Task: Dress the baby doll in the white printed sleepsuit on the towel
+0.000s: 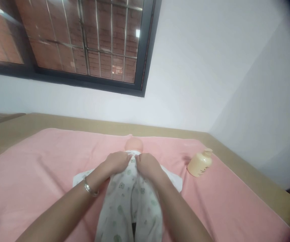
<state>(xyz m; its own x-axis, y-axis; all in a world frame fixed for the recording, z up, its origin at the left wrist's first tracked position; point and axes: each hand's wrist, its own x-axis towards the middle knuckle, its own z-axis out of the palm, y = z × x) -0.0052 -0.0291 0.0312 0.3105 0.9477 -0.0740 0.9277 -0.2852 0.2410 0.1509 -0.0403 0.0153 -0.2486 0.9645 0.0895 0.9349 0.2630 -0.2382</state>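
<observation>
Across the middle of a pink blanket [21,188] lies a white baby suit [125,195] with small green and grey prints, its long axis running from near to far. The collar end points far, toward the white wall [185,67], and the two legs run nearer, side by side, with a narrow dark gap between them at the bottom edge of view. The sleeves stick out left and right, crosswise to that line. Just beyond the collar shows the round top of a doll's head [134,144], in line with the suit. The left hand [118,161] and right hand [148,164] meet just below the collar, nearly touching; the fingers of both are curled in with little gap, pinching cloth at the front, though the fingertips are partly hidden. A silvery bracelet [89,188] circles the left wrist. To the right of the suit, well apart from the hands, a cream-coloured bottle [199,164] sits on the blanket, neck up and slanting right in view. Wood [9,148] borders the blanket; far left is a barred window [84,40].
</observation>
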